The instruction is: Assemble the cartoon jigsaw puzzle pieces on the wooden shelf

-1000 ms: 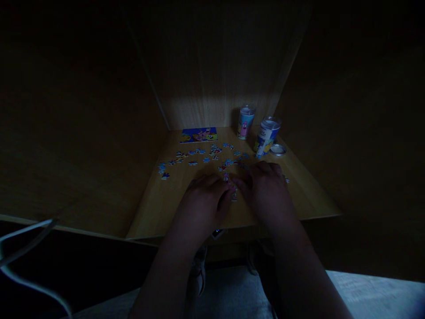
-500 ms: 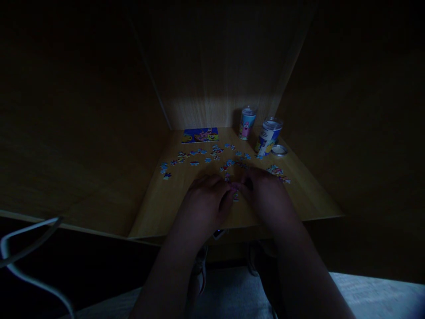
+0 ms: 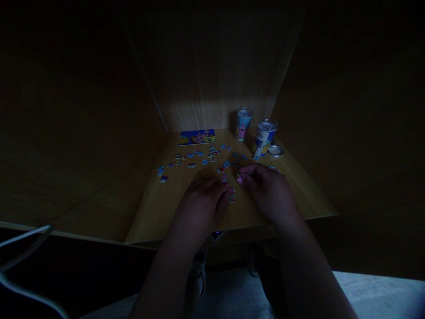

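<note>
Pinched between the thumb and finger of my right hand (image 3: 270,190) is a pink puzzle piece (image 3: 240,179), just above the wooden board. My left hand (image 3: 204,197) is closed, its fingertips on a small cluster of pink puzzle pieces (image 3: 231,195); they partly cover it. Beyond the fingers lie loose puzzle pieces (image 3: 212,153), mostly blue with red and yellow bits, scattered over the board. More puzzle pieces (image 3: 272,168) show past my right hand, partly hidden by it. The scene is dim and fine detail is lost.
A cartoon picture card (image 3: 197,137) lies at the back. Two printed canisters with clear tops, one blue and pink (image 3: 243,126) and one with a white label (image 3: 264,138), stand back right beside a round lid (image 3: 275,151). Wooden panels (image 3: 212,110) enclose the board. A white cable (image 3: 25,290) hangs lower left.
My right hand has drawn apart from my left and now shows a pink piece in its pinch. My left hand stays at the cluster. The view has shifted slightly.
</note>
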The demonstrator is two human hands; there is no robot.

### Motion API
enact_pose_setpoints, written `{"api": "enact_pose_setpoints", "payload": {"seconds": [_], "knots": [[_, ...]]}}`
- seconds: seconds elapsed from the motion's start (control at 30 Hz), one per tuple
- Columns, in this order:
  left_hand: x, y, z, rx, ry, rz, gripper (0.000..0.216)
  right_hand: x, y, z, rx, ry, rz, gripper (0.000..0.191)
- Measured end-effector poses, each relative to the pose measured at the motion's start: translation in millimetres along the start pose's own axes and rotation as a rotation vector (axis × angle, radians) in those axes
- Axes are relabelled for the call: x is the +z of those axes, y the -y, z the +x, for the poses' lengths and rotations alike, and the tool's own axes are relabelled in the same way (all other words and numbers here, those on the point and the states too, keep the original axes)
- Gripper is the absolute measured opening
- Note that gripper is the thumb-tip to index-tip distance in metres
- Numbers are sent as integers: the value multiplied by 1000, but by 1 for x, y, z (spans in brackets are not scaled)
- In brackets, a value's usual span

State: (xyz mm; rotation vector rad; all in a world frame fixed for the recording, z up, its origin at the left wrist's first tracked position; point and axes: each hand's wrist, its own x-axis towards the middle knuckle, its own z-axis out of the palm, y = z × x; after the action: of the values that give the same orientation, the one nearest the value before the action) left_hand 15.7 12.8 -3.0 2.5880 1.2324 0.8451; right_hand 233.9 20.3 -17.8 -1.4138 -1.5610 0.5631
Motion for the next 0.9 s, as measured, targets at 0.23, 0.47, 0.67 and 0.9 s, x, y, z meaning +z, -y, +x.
{"api": "enact_pose_setpoints", "payload": {"seconds": [0.23, 0.47, 0.67, 0.9], "knots": [[-2, -1, 1, -45, -33, 43, 12, 0, 1, 0, -24, 0, -39, 12], [1, 4, 1, -3, 1, -15, 8, 1, 6, -1, -64, 37, -70, 11], [2, 5, 1, 19, 18, -44, 11, 1, 8, -3, -118, 127, -37, 15], [1, 5, 0, 20, 12, -63, 17, 1, 9, -3, -170, 204, -35, 19]]}}
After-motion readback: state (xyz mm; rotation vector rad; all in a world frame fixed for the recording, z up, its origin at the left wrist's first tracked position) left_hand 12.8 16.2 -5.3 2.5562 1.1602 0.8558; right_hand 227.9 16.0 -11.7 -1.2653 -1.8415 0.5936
